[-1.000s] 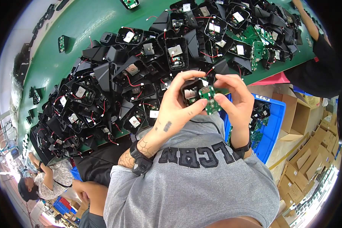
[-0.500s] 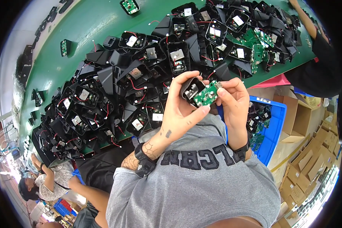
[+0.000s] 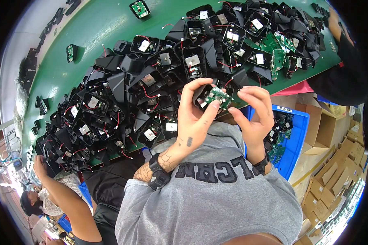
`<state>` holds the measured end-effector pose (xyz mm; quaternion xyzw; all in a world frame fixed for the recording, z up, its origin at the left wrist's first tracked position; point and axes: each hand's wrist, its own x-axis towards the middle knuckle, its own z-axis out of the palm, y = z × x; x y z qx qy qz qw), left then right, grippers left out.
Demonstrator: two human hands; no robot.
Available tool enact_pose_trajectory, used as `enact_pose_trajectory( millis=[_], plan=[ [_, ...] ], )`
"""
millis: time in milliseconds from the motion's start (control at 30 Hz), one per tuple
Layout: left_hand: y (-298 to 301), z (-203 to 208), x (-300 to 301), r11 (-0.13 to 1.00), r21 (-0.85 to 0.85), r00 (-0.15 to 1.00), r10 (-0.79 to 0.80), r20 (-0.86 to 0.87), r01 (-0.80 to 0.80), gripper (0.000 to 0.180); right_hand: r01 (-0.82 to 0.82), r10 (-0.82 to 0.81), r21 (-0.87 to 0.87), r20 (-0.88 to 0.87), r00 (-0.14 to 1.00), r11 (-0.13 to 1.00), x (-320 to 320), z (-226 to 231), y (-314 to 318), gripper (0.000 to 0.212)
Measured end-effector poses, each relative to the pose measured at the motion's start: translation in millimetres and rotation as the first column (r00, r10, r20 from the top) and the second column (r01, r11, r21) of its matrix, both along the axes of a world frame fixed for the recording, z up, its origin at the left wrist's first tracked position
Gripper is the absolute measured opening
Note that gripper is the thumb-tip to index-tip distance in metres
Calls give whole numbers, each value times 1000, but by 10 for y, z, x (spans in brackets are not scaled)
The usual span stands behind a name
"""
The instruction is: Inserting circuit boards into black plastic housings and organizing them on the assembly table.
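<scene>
A small black plastic housing (image 3: 200,97) rests in my left hand (image 3: 194,122), whose fingers wrap round its far side. Over the housing's opening lies a green circuit board (image 3: 221,96), pressed by my left thumb. Whether the board is fully seated cannot be made out. My right hand (image 3: 257,118) is just right of the board, thumb and fingers spread, holding nothing. Beyond both hands, a heap of similar black housings (image 3: 163,59) with red wires and white connectors covers much of the green table (image 3: 98,24).
Loose green circuit boards (image 3: 277,61) lie on the heap at the right. A blue bin (image 3: 296,143) with more parts stands at my right, near cardboard boxes (image 3: 327,185). Co-workers' arms reach in at the left (image 3: 65,200) and far right (image 3: 335,26).
My right fingers have let go of the circuit board and spread apart. The board has shifted left over the housing, under my left thumb. A co-worker's arm at the left has reached to the table.
</scene>
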<state>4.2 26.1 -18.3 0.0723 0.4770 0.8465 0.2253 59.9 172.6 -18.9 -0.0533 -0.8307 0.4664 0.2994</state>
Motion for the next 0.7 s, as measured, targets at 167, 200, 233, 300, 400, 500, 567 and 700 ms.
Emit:
enact_pose_trajectory(
  millis=[167, 200, 233, 300, 400, 500, 567, 700],
  plan=[
    [10, 38, 16, 973, -216, 982, 38, -186, -79, 40, -107, 120, 121, -106, 987, 987, -73, -42, 6, 22],
    [7, 50, 12, 963, -249, 968, 42, -248, -105, 41, -119, 131, 113, -110, 985, 987, -76, -59, 3, 21],
    [2, 39, 13, 962, -250, 968, 44, -248, -108, 41, -131, 137, 86, -67, 988, 988, -74, -43, -9, 15],
    [-2, 5, 20, 968, -217, 977, 83, -197, -126, 39, -124, 133, 111, -84, 988, 986, -86, -45, -36, 15],
    [7, 21, 21, 967, -210, 972, 96, -215, -142, 37, -157, 163, 125, -41, 986, 980, -75, -89, -47, 14],
    [8, -56, 44, 934, -286, 942, 119, -314, -213, 39, -217, 220, -54, 42, 975, 975, -76, -111, -68, 7],
    [3, -57, 7, 897, -325, 864, 110, -491, -299, 39, -214, 221, -112, 56, 974, 970, -79, -52, -99, 8],
    [-23, -57, -51, 829, -338, 652, 41, -757, -445, 37, -212, 262, -385, 82, 962, 898, -97, 1, -129, 11]
  ],
)
